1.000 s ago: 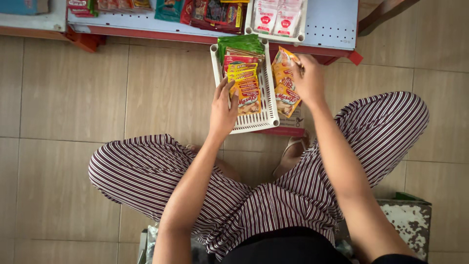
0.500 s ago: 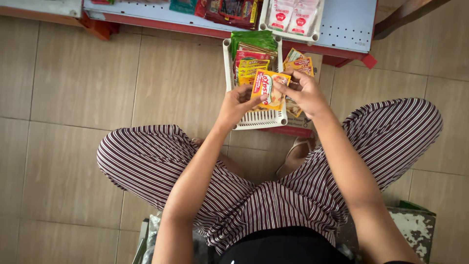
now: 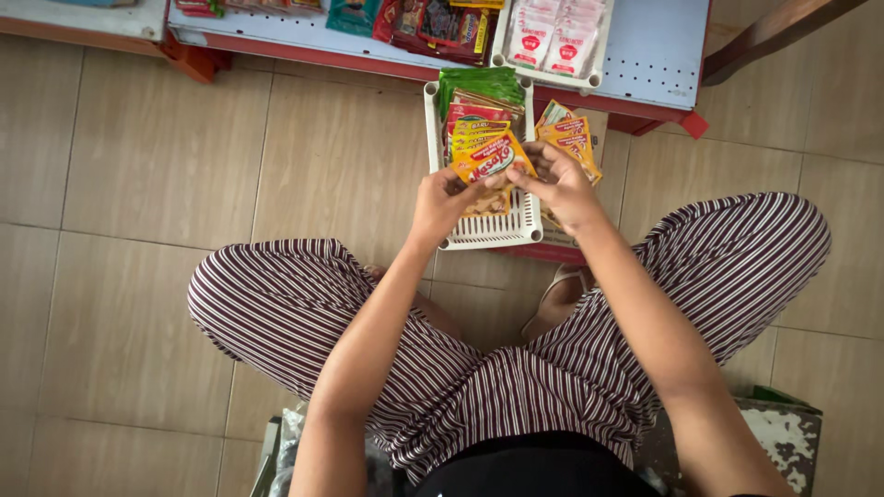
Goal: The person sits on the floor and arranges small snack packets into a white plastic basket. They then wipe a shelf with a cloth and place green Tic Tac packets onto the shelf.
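I sit cross-legged on a tiled floor in striped trousers. Both hands hold one orange-and-yellow sachet [image 3: 491,156] just above a white slotted basket [image 3: 497,235]. My left hand [image 3: 442,201] pinches its lower left edge, and my right hand [image 3: 557,184] pinches its right edge. More yellow and red sachets [image 3: 474,126] and green packets [image 3: 479,85] lie in a row inside the basket. A second stack of orange sachets [image 3: 569,138] lies to the right of the basket, partly behind my right hand.
A low pale-blue shelf with a red edge [image 3: 645,64] runs along the top, carrying dark snack packets [image 3: 437,23] and a white tray of pink-and-white sachets [image 3: 552,37]. A sandal [image 3: 557,299] lies between my knees. A worn box [image 3: 783,433] stands at lower right.
My hands left the two separate stacks, came together and lifted one sachet between them above the basket. The camera view shifted slightly, with the basket now higher in frame.
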